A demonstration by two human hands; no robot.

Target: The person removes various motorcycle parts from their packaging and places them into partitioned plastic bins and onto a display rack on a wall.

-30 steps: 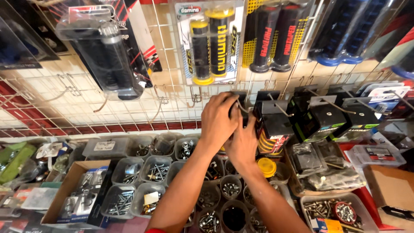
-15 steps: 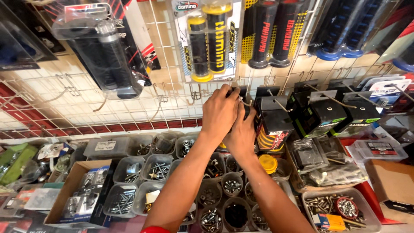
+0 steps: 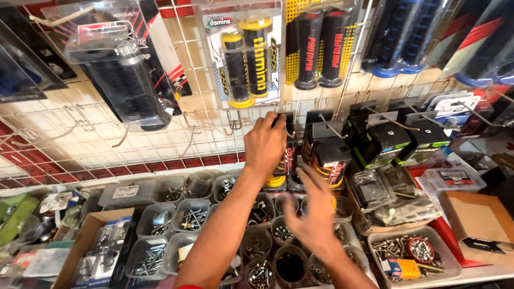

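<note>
My left hand (image 3: 265,144) is raised to the white wire grid (image 3: 160,144). It is closed on the top of a small black pack with red and yellow print (image 3: 279,172) that hangs on a hook. A similar black pack (image 3: 326,155) hangs just to its right. My right hand (image 3: 311,214) is lower, blurred, with fingers spread and nothing in it. It hovers over several clear tubs of screws and bolts (image 3: 257,214).
Packs of handlebar grips hang above: black and yellow (image 3: 245,59), black and red (image 3: 318,48), black (image 3: 126,85), blue (image 3: 399,37). Black boxes (image 3: 385,142) hang on hooks at right. Cardboard boxes sit at left (image 3: 80,251) and right (image 3: 479,219); a clear tray holds bolts (image 3: 412,254).
Both hands were together at the hanging pack. My right hand has since dropped away toward me and opened, while my left hand stays on the pack.
</note>
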